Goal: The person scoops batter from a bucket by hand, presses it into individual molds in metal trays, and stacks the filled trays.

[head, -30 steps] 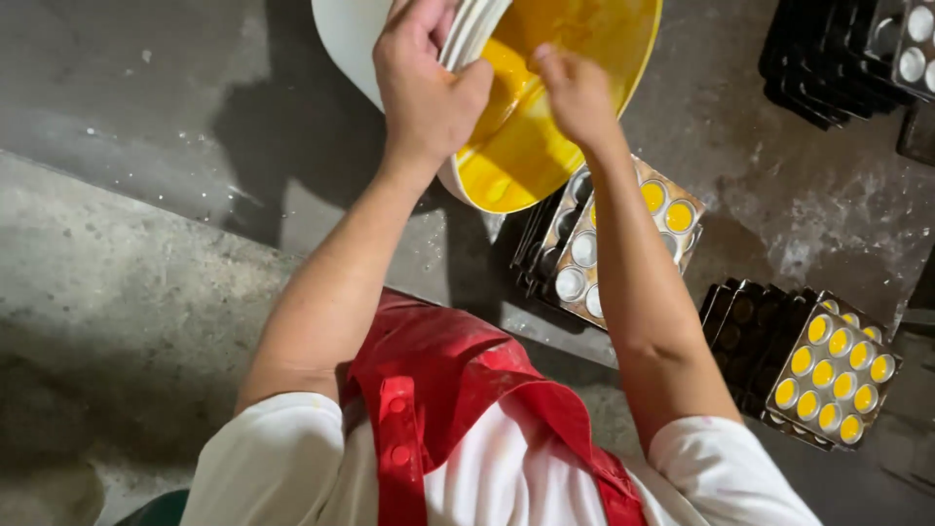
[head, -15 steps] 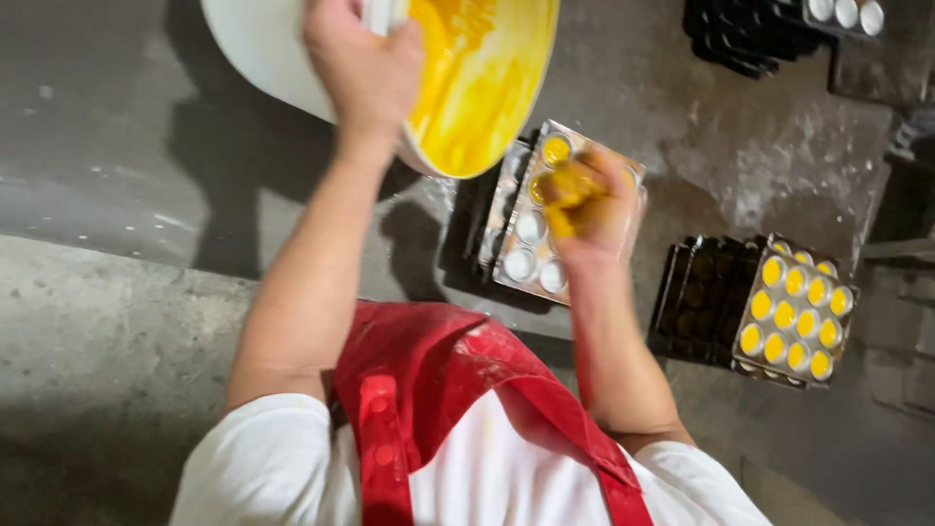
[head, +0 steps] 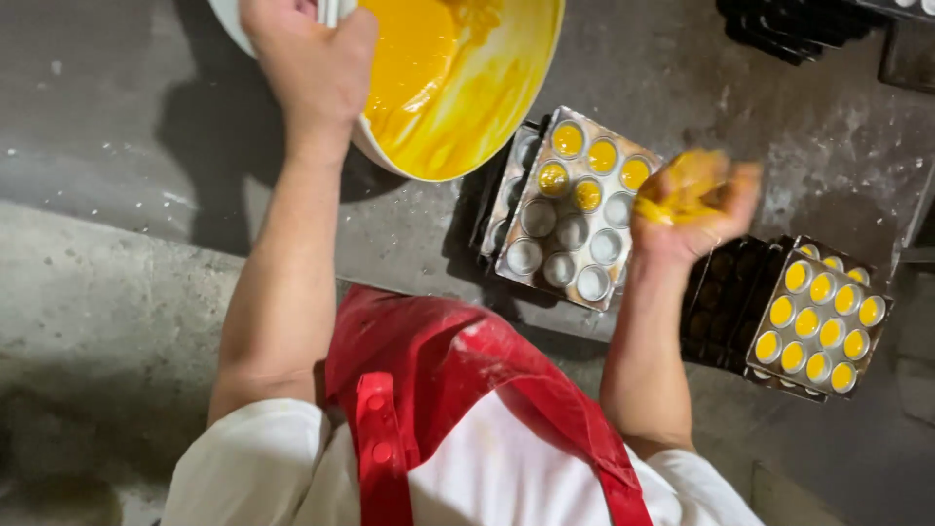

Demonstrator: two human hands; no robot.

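Grey concrete floor (head: pixel 117 292), stained and dusted pale in patches, forms the working surface; all trays sit directly on it.

Right hand (head: pixel 693 209): cupped, fingers drawn together around a scoop of yellow batter (head: pixel 682 190), coated and blurred. It hangs just above the right edge of the baking tray (head: pixel 575 209), between that tray and the filled tray (head: pixel 816 317). The cupped shape appears meant to keep the loose batter from running off.

Left hand (head: pixel 307 63): clenched over the near rim of the white bowl (head: pixel 458 88), thumb and fingers closed on the rim. The bowl is tilted toward the trays so the batter pools at its lower side, seemingly within easy reach of the scooping hand.

Baking tray: a metal mould sheet with round cups, lying just below the bowl's lower rim and beside the right hand. Five cups along its far edge hold batter; the remainder show bare metal. It rests on top of darker trays stacked beneath.

Filled tray: to the right of the wrist, every visible cup yellow, likewise sitting on a dark stack (head: pixel 716 302).

Further dark trays (head: pixel 789 29) lie at the top right, well apart. Red apron (head: pixel 438 390) over a white shirt fills the foreground.
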